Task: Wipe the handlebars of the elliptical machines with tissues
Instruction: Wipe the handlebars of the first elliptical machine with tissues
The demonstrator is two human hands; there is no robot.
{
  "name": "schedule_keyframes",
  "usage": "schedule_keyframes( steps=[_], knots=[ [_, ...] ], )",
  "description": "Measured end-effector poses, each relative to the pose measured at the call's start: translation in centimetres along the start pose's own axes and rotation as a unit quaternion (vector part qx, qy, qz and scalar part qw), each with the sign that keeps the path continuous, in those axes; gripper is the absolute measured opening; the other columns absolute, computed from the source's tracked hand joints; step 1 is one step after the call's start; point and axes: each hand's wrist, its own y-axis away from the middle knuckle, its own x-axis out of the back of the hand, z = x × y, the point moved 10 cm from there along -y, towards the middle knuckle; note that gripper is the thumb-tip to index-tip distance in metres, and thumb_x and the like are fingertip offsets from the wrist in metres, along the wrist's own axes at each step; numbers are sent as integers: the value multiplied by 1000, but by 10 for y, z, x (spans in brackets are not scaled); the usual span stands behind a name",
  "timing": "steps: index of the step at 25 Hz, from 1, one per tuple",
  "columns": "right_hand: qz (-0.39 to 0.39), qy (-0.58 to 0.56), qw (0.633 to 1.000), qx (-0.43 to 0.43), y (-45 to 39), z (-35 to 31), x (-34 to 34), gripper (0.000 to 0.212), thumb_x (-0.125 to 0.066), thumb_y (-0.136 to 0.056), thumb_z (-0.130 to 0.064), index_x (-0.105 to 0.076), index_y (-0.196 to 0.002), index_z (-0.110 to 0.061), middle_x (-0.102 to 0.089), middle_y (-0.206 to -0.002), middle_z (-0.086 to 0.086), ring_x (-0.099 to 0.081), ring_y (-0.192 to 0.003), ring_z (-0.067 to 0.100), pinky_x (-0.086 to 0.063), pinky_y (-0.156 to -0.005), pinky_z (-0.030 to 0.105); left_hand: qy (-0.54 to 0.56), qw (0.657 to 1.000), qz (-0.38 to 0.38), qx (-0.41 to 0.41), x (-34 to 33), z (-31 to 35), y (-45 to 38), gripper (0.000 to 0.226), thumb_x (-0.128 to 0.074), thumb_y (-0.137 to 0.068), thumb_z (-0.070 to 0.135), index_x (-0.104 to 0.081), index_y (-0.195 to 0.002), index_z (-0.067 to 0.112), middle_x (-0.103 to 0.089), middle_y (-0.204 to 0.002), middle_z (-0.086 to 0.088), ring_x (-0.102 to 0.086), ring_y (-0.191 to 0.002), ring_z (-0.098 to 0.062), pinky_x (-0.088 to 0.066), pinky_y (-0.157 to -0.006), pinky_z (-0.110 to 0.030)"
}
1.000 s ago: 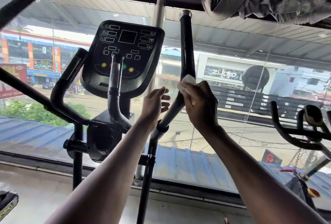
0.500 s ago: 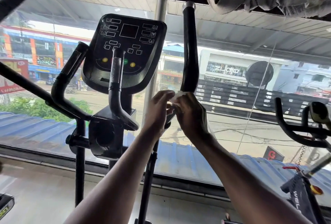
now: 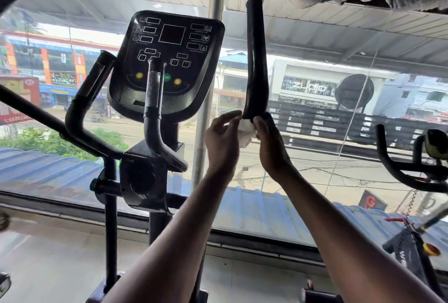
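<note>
The handlebar (image 3: 256, 60) stands nearly upright, its long axis running from 12 to 6 o'clock, silver cap at the top and its lower end hidden behind the hands. A white tissue (image 3: 246, 133) sits just below the foam grip, at about 1 o'clock from the centre of the view, pinched between both hands. The left hand (image 3: 221, 142) has its fingers curled, with fingertips on the tissue's left edge; the right hand (image 3: 271, 147) holds the right edge with its thumb hooked round the bar. At 10 o'clock from the hands is the console (image 3: 167, 65), whose small labels are too blurred to read. Through the window (image 3: 339, 157) a shopfront sign reads "zudio" (image 3: 309, 88).
</note>
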Motion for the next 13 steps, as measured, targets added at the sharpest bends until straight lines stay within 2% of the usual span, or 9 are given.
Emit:
schedule_keyframes(
  steps=[2, 4, 6, 8, 9, 11, 13],
  knots=[
    [-10, -100, 994, -40, -4, 11, -11, 31, -33, -100, -41, -54, -115, -24, -65, -104, -7, -62, -93, 2, -48, -83, 22, -41, 996, -13, -73, -9, 7, 12, 37, -51, -86, 0, -72, -108, 20, -68, -109, 6, -66, -100, -9, -53, -84, -23],
    [-9, -98, 994, -54, -7, 24, -16, 42, -27, -102, -48, -51, -125, -22, -63, -116, -3, -62, -102, 1, -47, -93, 21, -103, 990, -12, -99, -3, -8, 11, 51, -45, -80, -8, -70, -116, 19, -66, -113, 11, -63, -105, -7, -51, -89, -23],
    [-11, -63, 995, -77, -8, 34, -18, 76, -27, -89, -74, -46, -137, -19, -56, -135, 2, -53, -125, 12, -38, -111, 37, -158, 986, -6, -55, 10, -36, -2, 55, -41, -77, -10, -69, -116, 16, -67, -114, 8, -63, -106, -12, -51, -87, -19],
    [-24, -50, 994, -90, -10, 42, -23, 107, -27, -71, -93, -39, -145, -16, -47, -146, 6, -43, -136, 18, -30, -116, 46, -196, 980, 7, -31, 18, -51, -7, 49, -43, -80, -9, -69, -117, 12, -67, -116, 1, -62, -108, -17, -47, -83, -13],
    [-23, -48, 995, -86, -11, 43, -23, 112, -27, -68, -95, -40, -144, -13, -48, -145, 8, -43, -136, 20, -30, -115, 47, -194, 979, 18, -54, 18, -47, -3, 45, -44, -84, -6, -68, -117, 11, -67, -117, 1, -61, -109, -14, -47, -85, -14],
    [-8, -62, 996, -71, -15, 43, -21, 108, -27, -72, -91, -43, -141, -10, -54, -139, 9, -49, -131, 20, -33, -113, 47, -158, 979, 35, -124, 7, -30, 13, 35, -46, -93, 2, -66, -121, 11, -64, -120, 4, -58, -111, -7, -45, -93, -17],
    [-3, -80, 995, -58, -18, 44, -23, 102, -27, -76, -85, -43, -141, -8, -55, -138, 10, -50, -130, 20, -34, -113, 46, -154, 974, 39, -159, -1, -33, 23, 37, -43, -96, 5, -61, -128, 11, -60, -127, 3, -53, -119, -8, -42, -100, -20]
  ],
)
